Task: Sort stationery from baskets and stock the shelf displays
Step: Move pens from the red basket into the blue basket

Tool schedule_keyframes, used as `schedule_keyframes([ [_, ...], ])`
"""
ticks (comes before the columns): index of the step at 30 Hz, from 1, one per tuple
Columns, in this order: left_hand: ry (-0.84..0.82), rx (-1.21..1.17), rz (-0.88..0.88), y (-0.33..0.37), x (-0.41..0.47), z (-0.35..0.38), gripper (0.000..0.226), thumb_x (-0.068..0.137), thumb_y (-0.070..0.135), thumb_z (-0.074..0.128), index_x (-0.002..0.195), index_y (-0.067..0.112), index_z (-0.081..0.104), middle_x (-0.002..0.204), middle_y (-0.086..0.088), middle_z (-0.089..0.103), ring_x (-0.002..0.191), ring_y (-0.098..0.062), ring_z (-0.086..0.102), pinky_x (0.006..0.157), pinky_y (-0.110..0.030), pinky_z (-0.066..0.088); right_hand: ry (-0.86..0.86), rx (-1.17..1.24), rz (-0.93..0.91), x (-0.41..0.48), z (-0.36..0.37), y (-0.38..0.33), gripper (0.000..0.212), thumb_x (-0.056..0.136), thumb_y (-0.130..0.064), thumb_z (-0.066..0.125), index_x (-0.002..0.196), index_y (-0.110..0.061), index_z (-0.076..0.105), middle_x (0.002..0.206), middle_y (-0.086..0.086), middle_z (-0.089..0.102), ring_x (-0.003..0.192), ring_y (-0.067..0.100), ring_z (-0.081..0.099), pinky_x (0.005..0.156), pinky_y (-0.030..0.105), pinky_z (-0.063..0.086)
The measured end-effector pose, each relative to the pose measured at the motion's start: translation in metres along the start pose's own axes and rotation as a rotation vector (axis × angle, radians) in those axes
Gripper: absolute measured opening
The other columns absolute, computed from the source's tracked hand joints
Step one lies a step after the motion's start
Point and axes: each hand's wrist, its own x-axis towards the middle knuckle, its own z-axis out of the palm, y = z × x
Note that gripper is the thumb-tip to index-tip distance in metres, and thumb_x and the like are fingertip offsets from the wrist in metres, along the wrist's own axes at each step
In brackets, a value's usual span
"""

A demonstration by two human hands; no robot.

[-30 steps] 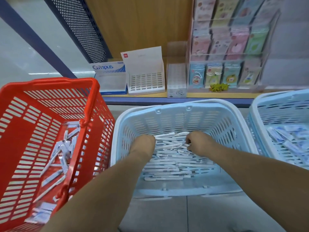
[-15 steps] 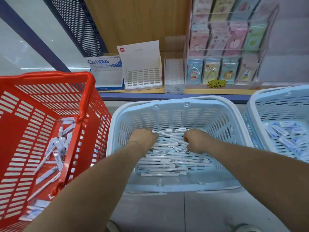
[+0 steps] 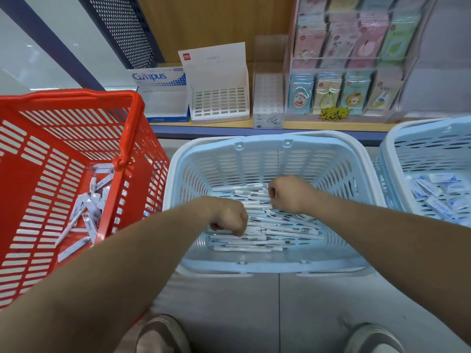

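Looking down, the largest thing is a red basket (image 3: 76,128), cut off at the left edge, holding white packaged items too small to read. Beside it a pale blue basket (image 3: 267,159) sits on the grey tiled floor (image 3: 254,314), with white pens (image 3: 280,230) heaped in its bottom. A second blue basket (image 3: 433,149), cropped at the right, holds small blue-and-white packs. The left grip (image 3: 229,217) and right grip (image 3: 290,194) rest curled, knuckles up, on the pens; the fingers are hidden, so I cannot tell whether either holds a pen. Behind, a wooden shelf (image 3: 300,125) carries a slotted white display box (image 3: 219,103) and blurred sticker packs (image 3: 344,93).
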Motion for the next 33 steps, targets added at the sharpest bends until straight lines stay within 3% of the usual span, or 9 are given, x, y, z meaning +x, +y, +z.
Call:
schedule_keyframes([
  [3,-0.025,0.51,0.05,0.001,-0.002,0.013,0.032,0.081,0.048,0.072,0.089,0.018,0.064,0.086,0.001,0.062,0.079,-0.021,0.057,0.068,-0.031,0.049,-0.36,0.475,0.073,-0.002,0.002,-0.018,0.013,0.094,-0.009,0.057,0.084,-0.012,0.065,0.084,0.011,0.072,0.059,0.015,0.064,0.053,0.025,0.052],
  [7,0.087,0.735,0.047,0.001,-0.001,0.015,0.056,0.073,0.069,0.067,0.1,0.021,0.059,0.089,0.002,0.058,0.083,-0.023,0.056,0.065,-0.032,0.044,-0.701,0.542,0.108,-0.009,0.014,-0.03,0.021,0.095,-0.009,0.057,0.114,-0.016,0.064,0.105,0.004,0.072,0.086,0.018,0.069,0.071,0.033,0.057],
  [12,0.321,0.622,-0.018,-0.007,0.0,0.014,0.049,0.091,0.048,0.059,0.132,0.021,0.049,0.113,-0.004,0.065,0.102,-0.027,0.062,0.076,-0.035,0.047,-0.469,0.416,0.076,-0.004,0.008,-0.027,0.038,0.092,-0.02,0.065,0.128,-0.032,0.059,0.099,0.004,0.068,0.069,0.014,0.057,0.064,0.028,0.053],
  [15,0.454,0.578,-0.065,-0.005,0.002,0.011,0.039,0.099,0.03,0.049,0.135,0.016,0.042,0.117,-0.01,0.064,0.106,-0.032,0.06,0.073,-0.036,0.042,-0.293,0.241,-0.022,-0.002,0.003,-0.023,0.043,0.095,-0.018,0.056,0.137,-0.027,0.053,0.138,0.003,0.056,0.108,0.02,0.06,0.091,0.027,0.046],
  [17,0.496,0.495,-0.068,-0.004,0.001,0.009,0.033,0.098,0.026,0.048,0.129,0.015,0.045,0.114,-0.011,0.064,0.104,-0.032,0.06,0.071,-0.035,0.041,-0.169,0.174,-0.048,-0.003,0.008,-0.022,0.041,0.094,-0.014,0.053,0.135,-0.021,0.055,0.137,0.001,0.057,0.124,0.019,0.052,0.095,0.024,0.04],
  [19,0.44,0.387,-0.013,-0.004,-0.001,0.007,0.025,0.09,0.032,0.059,0.111,0.018,0.055,0.105,-0.006,0.065,0.097,-0.027,0.059,0.071,-0.032,0.043,-0.088,0.163,-0.057,-0.004,0.013,-0.019,0.033,0.091,-0.014,0.054,0.123,-0.02,0.062,0.12,0.002,0.065,0.113,0.021,0.058,0.085,0.023,0.043],
  [23,0.206,0.569,0.064,-0.004,-0.004,0.015,0.023,0.082,0.039,0.071,0.085,0.021,0.057,0.083,0.002,0.058,0.085,-0.023,0.057,0.072,-0.033,0.049,-0.095,0.09,-0.138,-0.007,0.02,-0.018,0.018,0.083,-0.019,0.067,0.099,-0.019,0.058,0.091,-0.005,0.059,0.088,0.018,0.055,0.074,0.029,0.045],
  [28,0.197,0.797,0.049,0.005,-0.004,0.019,0.036,0.087,0.04,0.069,0.11,0.016,0.059,0.105,-0.004,0.063,0.1,-0.027,0.061,0.079,-0.039,0.052,-0.105,-0.001,-0.208,-0.011,0.028,-0.02,0.018,0.082,-0.028,0.071,0.094,-0.02,0.06,0.083,-0.008,0.052,0.081,0.016,0.05,0.066,0.028,0.038],
  [33,0.291,0.871,-0.04,0.001,-0.005,0.015,0.025,0.09,0.008,0.062,0.114,0.016,0.061,0.112,-0.004,0.066,0.104,-0.028,0.062,0.079,-0.037,0.05,-0.182,-0.227,-0.223,-0.013,0.033,-0.022,0.03,0.081,-0.041,0.074,0.089,-0.02,0.054,0.089,-0.001,0.056,0.082,0.02,0.05,0.065,0.03,0.039],
])
